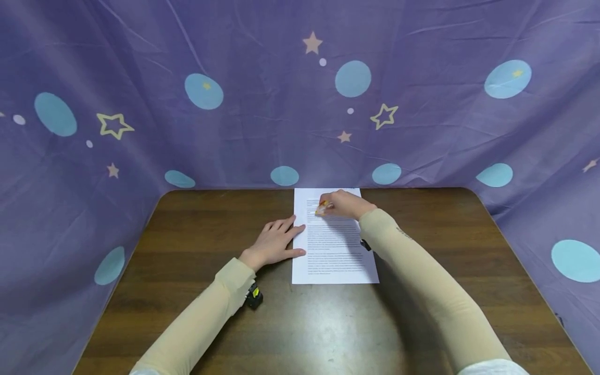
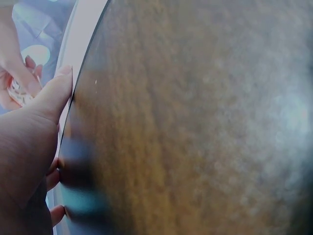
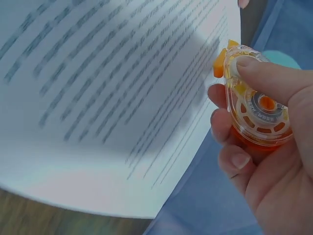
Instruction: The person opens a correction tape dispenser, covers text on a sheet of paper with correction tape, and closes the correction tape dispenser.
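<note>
A printed sheet of paper (image 1: 337, 268) lies on the wooden table, its far edge at the table's back edge. My left hand (image 1: 275, 244) rests at the sheet's left side, fingers spread, with the fingertips on the paper's margin. Over the upper lines of text, my right hand (image 1: 344, 204) holds a correction tape dispenser (image 3: 261, 105). It has a clear case, an orange wheel inside and an orange tip cap. In the right wrist view the thumb presses on its side while the other fingers curl beneath it. Whether the tip touches the paper I cannot tell.
The brown table (image 1: 197, 229) extends to both sides of the sheet and in front of it. A purple curtain (image 1: 262, 130) with stars and blue spots hangs behind the table and along its sides. A small black device (image 1: 254, 297) sits at the left wrist.
</note>
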{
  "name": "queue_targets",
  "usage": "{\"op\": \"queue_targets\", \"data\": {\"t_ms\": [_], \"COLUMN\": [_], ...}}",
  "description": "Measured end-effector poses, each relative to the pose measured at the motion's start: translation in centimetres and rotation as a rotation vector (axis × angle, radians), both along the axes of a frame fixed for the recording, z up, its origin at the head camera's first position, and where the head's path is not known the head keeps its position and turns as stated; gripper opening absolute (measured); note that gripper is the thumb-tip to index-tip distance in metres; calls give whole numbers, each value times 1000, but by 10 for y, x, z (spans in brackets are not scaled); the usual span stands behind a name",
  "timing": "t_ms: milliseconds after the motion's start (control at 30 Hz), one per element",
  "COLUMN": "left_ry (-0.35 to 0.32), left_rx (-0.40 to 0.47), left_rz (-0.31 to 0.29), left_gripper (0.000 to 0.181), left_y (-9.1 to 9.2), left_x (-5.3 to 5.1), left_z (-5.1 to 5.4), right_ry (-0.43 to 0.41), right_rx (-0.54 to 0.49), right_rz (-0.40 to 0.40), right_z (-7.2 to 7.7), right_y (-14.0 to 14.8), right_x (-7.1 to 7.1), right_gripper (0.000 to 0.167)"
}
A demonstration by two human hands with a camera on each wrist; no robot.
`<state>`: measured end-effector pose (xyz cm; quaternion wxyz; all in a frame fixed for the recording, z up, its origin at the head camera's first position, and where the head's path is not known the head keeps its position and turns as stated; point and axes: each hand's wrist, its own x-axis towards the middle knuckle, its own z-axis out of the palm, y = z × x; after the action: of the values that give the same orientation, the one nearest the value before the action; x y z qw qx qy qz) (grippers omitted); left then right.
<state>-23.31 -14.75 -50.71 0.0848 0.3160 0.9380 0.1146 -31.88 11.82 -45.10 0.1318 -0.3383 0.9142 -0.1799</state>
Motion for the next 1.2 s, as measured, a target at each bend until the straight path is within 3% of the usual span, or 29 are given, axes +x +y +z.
{"op": "queue_targets", "data": {"t_ms": [200,600,900,1200], "left_ry": [4,9,0,-12], "left_rx": [-13,-18,-34,-31], "left_rz": [-5,-8,3,7], "left_gripper": [78,77,79,78], "left_y": [0,2,-1,0], "left_x": [-2,0,-2,-2], "left_z": [-4,0,-3,-2], "right_ry": [8,28,51,56], "right_rx": [16,63,138,145], "right_rz": [40,26,9,6], "right_z": [-3,-7,-8,-6], "right_y": [-16,-30,-33,-29], "right_x": [0,-2,-2,0], "right_gripper": [20,18,25,21]}}
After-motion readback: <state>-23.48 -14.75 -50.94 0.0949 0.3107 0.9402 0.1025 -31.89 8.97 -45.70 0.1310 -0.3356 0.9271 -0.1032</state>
